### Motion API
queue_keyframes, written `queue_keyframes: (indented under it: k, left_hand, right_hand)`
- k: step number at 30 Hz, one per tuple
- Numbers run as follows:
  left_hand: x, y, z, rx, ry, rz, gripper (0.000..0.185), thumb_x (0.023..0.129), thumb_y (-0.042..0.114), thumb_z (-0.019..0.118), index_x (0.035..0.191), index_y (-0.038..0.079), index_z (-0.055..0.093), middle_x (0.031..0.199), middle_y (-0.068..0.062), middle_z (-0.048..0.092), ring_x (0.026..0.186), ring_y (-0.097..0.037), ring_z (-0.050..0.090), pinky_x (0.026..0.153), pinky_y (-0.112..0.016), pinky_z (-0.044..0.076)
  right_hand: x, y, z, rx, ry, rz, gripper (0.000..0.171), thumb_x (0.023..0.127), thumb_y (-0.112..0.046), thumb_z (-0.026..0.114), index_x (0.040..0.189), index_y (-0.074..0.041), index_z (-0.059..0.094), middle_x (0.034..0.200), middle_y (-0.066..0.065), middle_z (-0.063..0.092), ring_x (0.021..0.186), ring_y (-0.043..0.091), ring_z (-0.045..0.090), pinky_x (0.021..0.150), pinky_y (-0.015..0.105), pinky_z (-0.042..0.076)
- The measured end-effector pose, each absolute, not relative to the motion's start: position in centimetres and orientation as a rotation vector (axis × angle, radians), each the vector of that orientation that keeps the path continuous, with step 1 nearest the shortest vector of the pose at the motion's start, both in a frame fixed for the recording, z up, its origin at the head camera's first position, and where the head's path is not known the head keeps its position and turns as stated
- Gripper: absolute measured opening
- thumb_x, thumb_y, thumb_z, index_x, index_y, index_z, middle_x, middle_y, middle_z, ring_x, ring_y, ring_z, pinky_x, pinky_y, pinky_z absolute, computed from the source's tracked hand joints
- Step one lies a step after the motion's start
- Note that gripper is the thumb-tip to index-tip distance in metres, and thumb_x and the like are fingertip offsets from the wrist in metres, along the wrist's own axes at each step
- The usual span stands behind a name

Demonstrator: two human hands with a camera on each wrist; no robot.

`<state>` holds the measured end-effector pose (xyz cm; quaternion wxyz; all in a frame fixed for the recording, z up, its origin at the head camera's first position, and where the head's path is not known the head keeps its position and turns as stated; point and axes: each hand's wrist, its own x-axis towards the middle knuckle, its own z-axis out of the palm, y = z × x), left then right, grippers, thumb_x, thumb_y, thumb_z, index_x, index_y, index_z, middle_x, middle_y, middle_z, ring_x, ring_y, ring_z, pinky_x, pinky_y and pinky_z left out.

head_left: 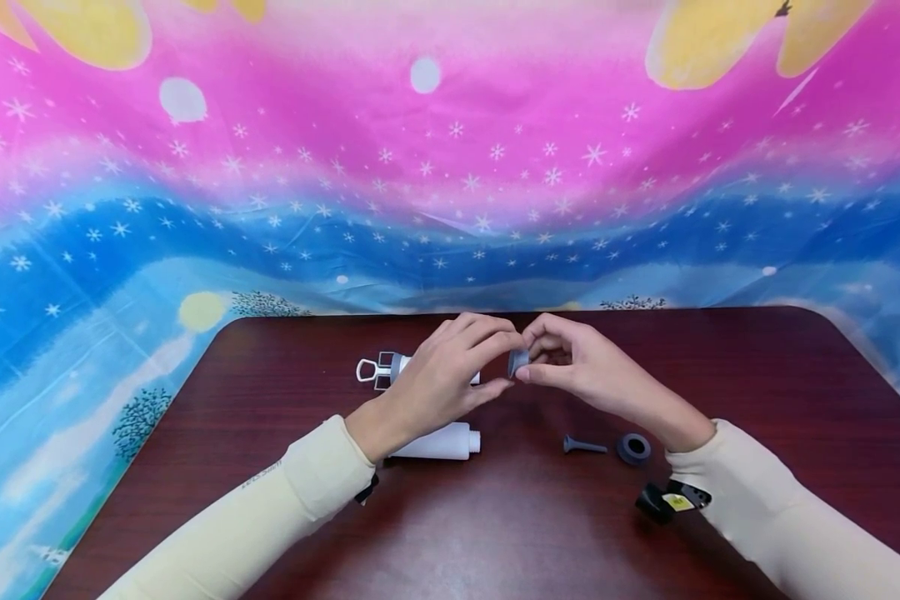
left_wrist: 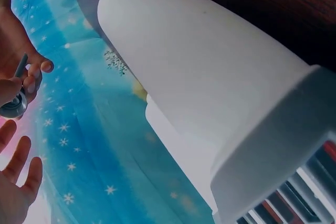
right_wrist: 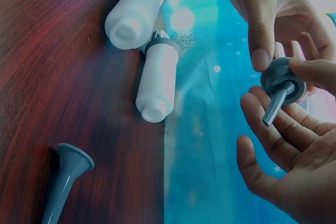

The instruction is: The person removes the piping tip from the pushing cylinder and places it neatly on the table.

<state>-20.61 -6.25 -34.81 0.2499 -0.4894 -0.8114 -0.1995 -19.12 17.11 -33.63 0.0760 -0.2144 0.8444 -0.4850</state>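
Observation:
Between both hands is a round grey cap (head_left: 518,362); in the right wrist view a thin tube (right_wrist: 278,104) sticks out of it. My right hand (head_left: 588,358) pinches the cap, its lower fingers spread loosely. Opposite, my left hand (head_left: 442,367) also holds the cap's edge with its fingertips, thumb at the lower rim. Below the left hand lies a white bottle (head_left: 442,443) with a threaded neck, partly hidden by the wrist. Behind that hand lies another white bottle (right_wrist: 134,19), with a grey collar and a white loop (head_left: 367,370) at its end.
Near my right wrist a flared grey stem (head_left: 585,446) and a grey ring (head_left: 634,449) lie on the dark wooden table (head_left: 510,533). A patterned cloth (head_left: 450,167) hangs behind the table's far edge. A black wrist camera (head_left: 663,502) sits under the right sleeve.

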Motion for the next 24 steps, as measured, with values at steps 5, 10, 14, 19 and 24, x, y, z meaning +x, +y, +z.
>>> queue_keyframes:
  k: [5, 10, 14, 19, 24]
  left_hand:
    - [-20.62, -6.28, -34.83, -1.349, -2.186, -0.54, 0.04, 0.091, 0.019, 0.083, 0.128, 0.014, 0.07, 0.13, -0.001, 0.068, 0.124, -0.017, 0.061, 0.107, -0.035, 0.05]
    - [-20.61, -6.28, -34.84, -1.35, -2.184, -0.539, 0.036, 0.091, 0.02, 0.083, 0.125, 0.015, 0.071, 0.129, 0.0, 0.068, 0.122, -0.017, 0.061, 0.104, -0.035, 0.051]
    - [-20.6, -6.29, -34.83, -1.344, -2.195, -0.558, 0.035, 0.092, 0.02, 0.082, 0.125, 0.015, 0.071, 0.129, 0.0, 0.068, 0.122, -0.017, 0.062, 0.104, -0.035, 0.051]
    - [-20.65, -6.21, -34.89, -1.319, -2.223, -0.6, 0.034, 0.093, 0.021, 0.08, 0.125, 0.015, 0.07, 0.128, 0.0, 0.068, 0.119, -0.017, 0.063, 0.105, -0.035, 0.05]
    - [-20.63, -6.22, -34.85, -1.3, -2.245, -0.635, 0.034, 0.094, 0.022, 0.08, 0.125, 0.016, 0.07, 0.129, -0.001, 0.068, 0.114, -0.016, 0.065, 0.104, -0.034, 0.052]
  right_hand:
    - [-19.11, 17.07, -33.62, -0.661, 2.505, -1.481, 0.024, 0.097, -0.015, 0.075, 0.116, -0.008, 0.064, 0.099, 0.005, 0.075, 0.094, 0.017, 0.072, 0.084, 0.031, 0.055]
    - [-19.08, 17.02, -33.59, -0.659, 2.498, -1.488, 0.024, 0.097, -0.016, 0.075, 0.116, -0.008, 0.064, 0.099, 0.006, 0.075, 0.094, 0.017, 0.072, 0.084, 0.03, 0.055]
    - [-19.09, 17.06, -33.65, -0.656, 2.493, -1.491, 0.025, 0.097, -0.016, 0.075, 0.118, -0.008, 0.064, 0.101, 0.006, 0.075, 0.095, 0.018, 0.072, 0.085, 0.03, 0.055]
    - [-19.09, 17.15, -33.74, -0.638, 2.51, -1.477, 0.027, 0.097, -0.017, 0.075, 0.12, -0.009, 0.063, 0.105, 0.007, 0.073, 0.098, 0.02, 0.071, 0.086, 0.031, 0.056]
    - [-19.12, 17.28, -33.83, -0.62, 2.518, -1.474, 0.028, 0.097, -0.016, 0.076, 0.121, -0.009, 0.063, 0.11, 0.008, 0.071, 0.102, 0.022, 0.069, 0.088, 0.031, 0.056]
